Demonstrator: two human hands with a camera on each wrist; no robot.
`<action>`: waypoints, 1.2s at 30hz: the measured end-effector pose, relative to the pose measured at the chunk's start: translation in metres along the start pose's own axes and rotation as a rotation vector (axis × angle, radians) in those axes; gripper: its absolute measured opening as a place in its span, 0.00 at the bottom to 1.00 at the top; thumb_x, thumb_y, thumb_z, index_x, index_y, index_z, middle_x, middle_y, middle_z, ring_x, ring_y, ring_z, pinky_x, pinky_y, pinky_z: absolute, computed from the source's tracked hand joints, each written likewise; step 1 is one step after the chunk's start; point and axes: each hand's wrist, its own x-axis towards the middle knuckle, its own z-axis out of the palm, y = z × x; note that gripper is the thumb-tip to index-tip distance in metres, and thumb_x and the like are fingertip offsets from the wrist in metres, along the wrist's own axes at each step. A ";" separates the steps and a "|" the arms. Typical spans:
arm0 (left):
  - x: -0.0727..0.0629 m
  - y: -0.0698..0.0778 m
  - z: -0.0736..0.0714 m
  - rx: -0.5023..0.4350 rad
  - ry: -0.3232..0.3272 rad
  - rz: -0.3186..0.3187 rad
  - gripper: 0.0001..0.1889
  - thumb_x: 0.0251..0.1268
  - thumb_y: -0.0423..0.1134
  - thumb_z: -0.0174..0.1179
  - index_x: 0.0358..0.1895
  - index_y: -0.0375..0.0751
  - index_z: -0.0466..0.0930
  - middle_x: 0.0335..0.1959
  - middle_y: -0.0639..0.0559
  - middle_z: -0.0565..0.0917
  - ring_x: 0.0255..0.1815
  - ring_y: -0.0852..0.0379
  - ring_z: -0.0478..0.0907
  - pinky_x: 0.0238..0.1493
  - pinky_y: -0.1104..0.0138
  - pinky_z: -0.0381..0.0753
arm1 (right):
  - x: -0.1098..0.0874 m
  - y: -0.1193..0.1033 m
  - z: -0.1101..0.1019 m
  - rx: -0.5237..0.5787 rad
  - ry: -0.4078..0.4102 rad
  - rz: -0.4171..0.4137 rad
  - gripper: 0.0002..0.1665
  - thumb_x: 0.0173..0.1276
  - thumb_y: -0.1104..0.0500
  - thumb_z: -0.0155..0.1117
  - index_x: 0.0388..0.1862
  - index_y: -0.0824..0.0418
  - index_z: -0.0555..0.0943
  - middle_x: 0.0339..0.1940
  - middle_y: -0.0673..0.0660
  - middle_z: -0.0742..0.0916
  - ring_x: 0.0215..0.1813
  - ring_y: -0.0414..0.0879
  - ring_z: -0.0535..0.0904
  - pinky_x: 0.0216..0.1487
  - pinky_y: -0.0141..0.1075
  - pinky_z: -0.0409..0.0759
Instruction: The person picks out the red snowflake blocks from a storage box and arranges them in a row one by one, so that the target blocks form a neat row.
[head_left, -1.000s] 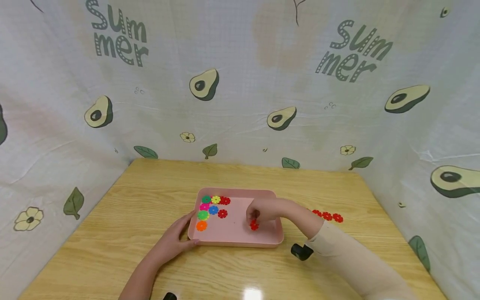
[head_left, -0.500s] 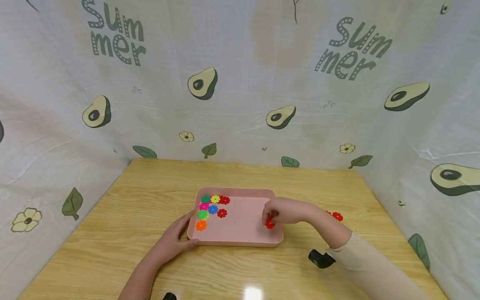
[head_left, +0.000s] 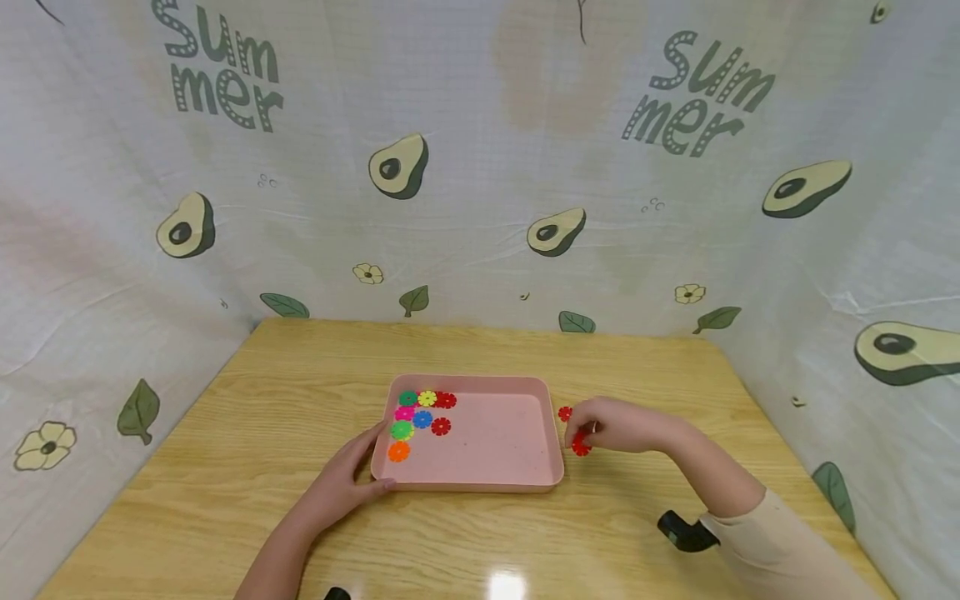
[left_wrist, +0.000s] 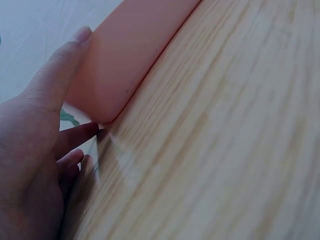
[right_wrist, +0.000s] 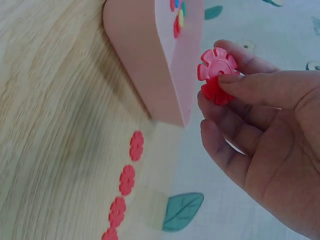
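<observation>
In the head view, a pink tray (head_left: 495, 454) lies on the wooden table. My left hand (head_left: 348, 479) rests at its near left corner, thumb against the front wall and straight fingers along the left side. Just right of the tray, my right hand (head_left: 622, 423) pinches a red flower-shaped plastic disc (right_wrist: 218, 75) between thumb and fingers, above the table. Inside the tray's left part lie several such discs, among them an orange disc (head_left: 399, 451), a blue disc (head_left: 423, 419) and a red disc (head_left: 441, 427).
In the right wrist view, several red discs lie in a row on the table, one red disc (right_wrist: 136, 145) closest to the tray; the right hand hides most of them in the head view. A patterned cloth (head_left: 465, 167) hangs behind the table (head_left: 337, 358).
My right hand, pinching the red disc, has moved right from over the tray, past its right wall. The left hand has stayed at the tray's corner.
</observation>
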 end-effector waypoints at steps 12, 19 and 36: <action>0.000 0.000 0.001 -0.001 0.002 0.002 0.49 0.54 0.57 0.71 0.77 0.55 0.54 0.75 0.42 0.59 0.74 0.37 0.53 0.68 0.36 0.53 | -0.038 0.021 -0.009 0.081 0.093 0.123 0.15 0.65 0.76 0.55 0.39 0.58 0.82 0.35 0.50 0.82 0.36 0.45 0.76 0.38 0.35 0.79; 0.000 0.001 0.000 0.003 0.006 0.000 0.48 0.54 0.57 0.70 0.77 0.55 0.55 0.75 0.43 0.60 0.74 0.37 0.54 0.67 0.36 0.54 | -0.055 0.040 -0.014 0.164 0.137 0.208 0.11 0.67 0.75 0.53 0.41 0.63 0.79 0.33 0.55 0.81 0.36 0.54 0.78 0.39 0.41 0.80; 0.000 0.005 -0.002 0.020 0.000 0.013 0.48 0.55 0.57 0.69 0.77 0.53 0.54 0.74 0.40 0.60 0.74 0.34 0.53 0.67 0.35 0.54 | -0.082 0.082 -0.014 0.254 0.179 0.264 0.13 0.65 0.77 0.49 0.46 0.75 0.77 0.31 0.59 0.80 0.32 0.56 0.77 0.36 0.45 0.81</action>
